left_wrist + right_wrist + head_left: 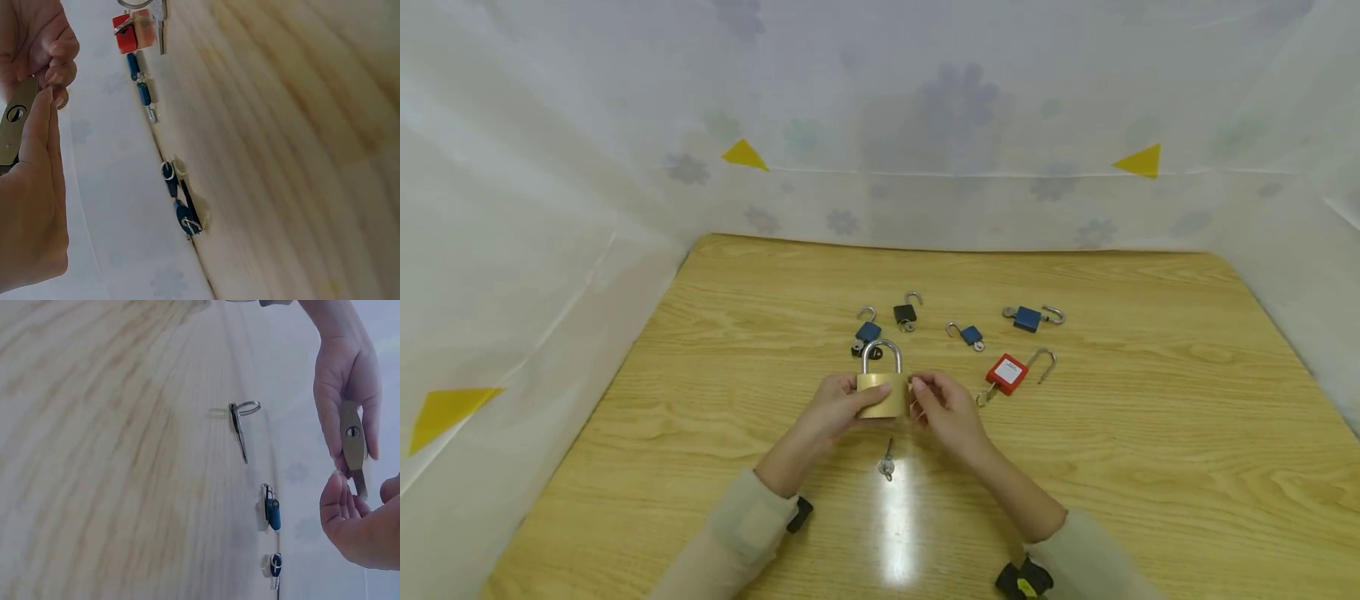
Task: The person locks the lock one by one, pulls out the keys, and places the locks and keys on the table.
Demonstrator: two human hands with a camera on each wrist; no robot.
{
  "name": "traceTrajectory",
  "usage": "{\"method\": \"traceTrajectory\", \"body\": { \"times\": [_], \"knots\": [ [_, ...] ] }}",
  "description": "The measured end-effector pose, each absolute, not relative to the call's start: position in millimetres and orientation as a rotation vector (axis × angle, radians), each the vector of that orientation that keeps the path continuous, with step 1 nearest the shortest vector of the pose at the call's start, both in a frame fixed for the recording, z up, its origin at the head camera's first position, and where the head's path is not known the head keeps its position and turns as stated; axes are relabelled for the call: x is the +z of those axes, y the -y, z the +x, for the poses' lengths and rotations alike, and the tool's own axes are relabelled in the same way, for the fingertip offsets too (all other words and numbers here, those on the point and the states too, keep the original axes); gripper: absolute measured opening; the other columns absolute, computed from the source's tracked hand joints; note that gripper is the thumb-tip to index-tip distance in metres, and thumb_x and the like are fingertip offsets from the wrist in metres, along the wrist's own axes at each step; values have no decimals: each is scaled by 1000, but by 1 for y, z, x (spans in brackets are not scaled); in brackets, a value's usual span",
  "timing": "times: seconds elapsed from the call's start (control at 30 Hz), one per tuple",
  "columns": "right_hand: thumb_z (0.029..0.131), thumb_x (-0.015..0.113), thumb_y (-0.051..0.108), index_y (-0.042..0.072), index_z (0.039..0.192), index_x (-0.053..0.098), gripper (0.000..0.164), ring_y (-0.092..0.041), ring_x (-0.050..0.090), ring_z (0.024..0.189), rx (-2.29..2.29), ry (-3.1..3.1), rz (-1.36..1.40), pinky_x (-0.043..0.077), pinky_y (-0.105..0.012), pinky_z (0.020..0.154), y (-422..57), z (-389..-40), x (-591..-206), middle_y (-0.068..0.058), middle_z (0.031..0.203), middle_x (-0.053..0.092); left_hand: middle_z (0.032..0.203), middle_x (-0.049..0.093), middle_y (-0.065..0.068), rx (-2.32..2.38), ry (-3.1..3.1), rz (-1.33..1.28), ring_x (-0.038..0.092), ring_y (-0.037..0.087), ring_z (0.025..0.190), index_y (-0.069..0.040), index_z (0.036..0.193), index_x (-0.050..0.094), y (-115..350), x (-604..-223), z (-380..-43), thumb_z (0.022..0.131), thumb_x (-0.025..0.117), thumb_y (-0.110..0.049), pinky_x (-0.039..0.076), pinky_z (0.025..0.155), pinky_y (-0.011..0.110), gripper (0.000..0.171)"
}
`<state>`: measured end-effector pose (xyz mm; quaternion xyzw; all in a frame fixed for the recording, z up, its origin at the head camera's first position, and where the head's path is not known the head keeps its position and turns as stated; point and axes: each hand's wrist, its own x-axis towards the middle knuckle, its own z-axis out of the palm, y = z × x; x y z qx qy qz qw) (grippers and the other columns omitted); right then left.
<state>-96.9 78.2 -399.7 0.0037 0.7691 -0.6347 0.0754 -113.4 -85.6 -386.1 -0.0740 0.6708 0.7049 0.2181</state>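
Head view: brass padlock [883, 400] is up off the wooden table [1112, 483], shackle at its 12 o'clock. Left hand [831, 408] at its 9, clamped on the body, thumb across the front. Right hand [951, 417] at its 3, fingers bent, tips right by the body's edge; from where I stand, can't tell if they pinch anything. Loose key [887, 467] with a ring lies on the table at 6. Around the brass one: blue padlock [868, 332] at 12, something black [876, 353] just below it, partly hidden; black padlock [905, 314] between 12 and 1; small blue padlock [972, 335] at 2; another blue padlock [1027, 319] farther out, also 2; red padlock [998, 382] just above 3, white label [1007, 371] on it. All five have shackles swung out.

Left wrist view: brass padlock at the frame's 9, keyhole [16, 114] showing. Left hand comes in from 8, fingers along one side of it. Right hand at 10, fingers bent, tips by the padlock's upper end.

Right wrist view: brass padlock at 3, left thumb and fingers on either side of it. Narrow metal piece [358, 483] at its lower end, next to the right fingertips; can't tell if it's part of the lock.
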Motion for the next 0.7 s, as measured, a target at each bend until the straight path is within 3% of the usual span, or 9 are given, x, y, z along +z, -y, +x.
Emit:
{"method": "traceTrajectory", "body": {
  "times": [0.27, 0.53, 0.7],
  "knots": [
    [87, 59, 2, -7, 118, 52, 33, -12, 59, 69, -1985, -2181, 78, 57, -27, 63, -72, -100, -405, -19, 99, 58, 106, 65, 23, 1881, -1924, -255, 65, 11, 75, 10, 109, 58, 81, -395, -119, 89, 60, -11, 56, 76, 26, 29],
    [85, 60, -4, -9, 115, 53, 31, -10, 56, 66, -1997, -2158, 167, 52, -21, 59, -73, -109, -416, -15, 92, 59, 117, 59, 27, 1772, -1919, -91, 64, 27, 99, 13, 119, 50, 83, -397, -124, 91, 54, -5, 52, 90, 32, 34],
    [84, 60, -6, -10, 114, 51, 31, -10, 56, 65, -1997, -2163, 183, 53, -21, 59, -73, -110, -416, -13, 89, 58, 103, 65, 21, 1543, -2191, 6, 63, 21, 86, 9, 111, 58, 84, -397, -128, 88, 62, -11, 54, 79, 30, 30]
  ]
}}
